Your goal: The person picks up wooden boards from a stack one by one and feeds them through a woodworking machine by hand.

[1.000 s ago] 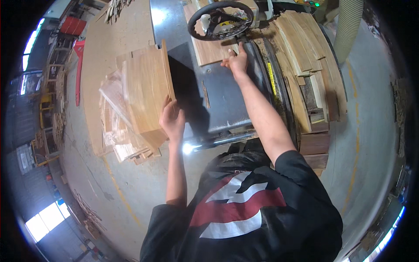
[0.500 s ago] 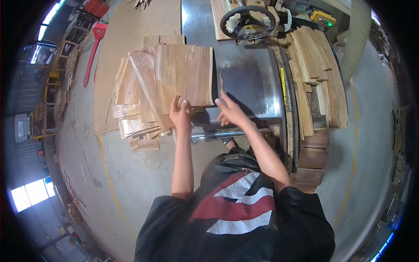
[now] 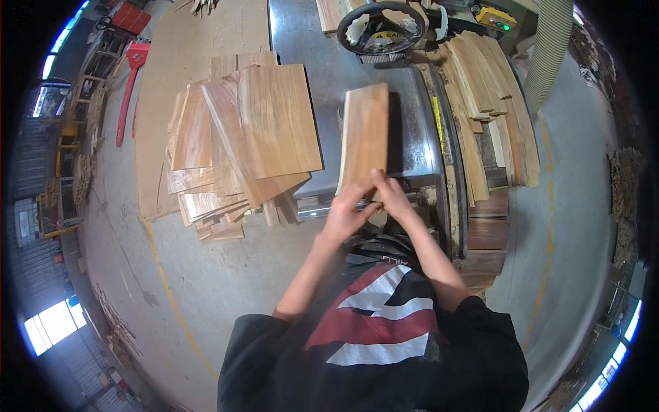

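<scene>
A short wooden board [image 3: 366, 130], reddish-brown with a pale left edge, stretches away from me above the metal machine table. My left hand [image 3: 349, 209] is closed at its near end, on the left. Beside it, my right hand [image 3: 393, 199] is closed on the same end, its thumb lying along the top face. The two hands meet there, and some fingers are hidden under the wood. To the left lies a loose, fanned stack of boards [image 3: 281, 123], a wide flat piece on top.
The metal machine table [image 3: 302, 41] carries a black handwheel [image 3: 381, 27] at the back. Curved planks [image 3: 480, 75] are piled at the right, below a ribbed hose [image 3: 551, 55]. A yellow control box [image 3: 495, 18] has a green light. A red-handled tool [image 3: 128, 96] lies far left.
My hands have come together and closed on a board, which now sits right of the stack. The stack's top right part, where that board seems to have lain, is narrower.
</scene>
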Tool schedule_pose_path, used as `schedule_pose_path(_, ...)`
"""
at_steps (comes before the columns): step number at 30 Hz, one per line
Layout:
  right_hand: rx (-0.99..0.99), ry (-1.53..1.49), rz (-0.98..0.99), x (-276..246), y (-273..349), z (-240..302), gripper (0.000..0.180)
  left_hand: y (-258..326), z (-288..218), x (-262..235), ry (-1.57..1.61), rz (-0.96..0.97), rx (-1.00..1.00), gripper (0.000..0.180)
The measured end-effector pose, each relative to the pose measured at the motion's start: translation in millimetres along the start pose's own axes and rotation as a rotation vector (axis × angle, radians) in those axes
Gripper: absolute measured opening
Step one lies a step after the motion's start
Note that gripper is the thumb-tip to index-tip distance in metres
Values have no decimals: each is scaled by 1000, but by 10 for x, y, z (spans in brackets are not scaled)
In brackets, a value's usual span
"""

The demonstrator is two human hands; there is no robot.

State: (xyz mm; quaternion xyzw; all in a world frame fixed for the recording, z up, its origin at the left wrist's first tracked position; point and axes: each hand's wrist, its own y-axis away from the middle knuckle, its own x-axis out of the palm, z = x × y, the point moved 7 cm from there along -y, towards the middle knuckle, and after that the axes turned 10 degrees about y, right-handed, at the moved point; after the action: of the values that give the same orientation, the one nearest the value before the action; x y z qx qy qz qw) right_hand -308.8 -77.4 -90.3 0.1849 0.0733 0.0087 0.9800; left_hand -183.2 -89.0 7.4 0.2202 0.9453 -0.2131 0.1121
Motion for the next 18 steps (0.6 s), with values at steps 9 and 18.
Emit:
schedule_pose_path(9,260,-48,-156,-640,464,-478,71,-262,281,408,-270,246,-140,78)
schedule_pose_path(18,268,50,-293,-706,186,-476,65,-433,873,501,-478,130,-265,73)
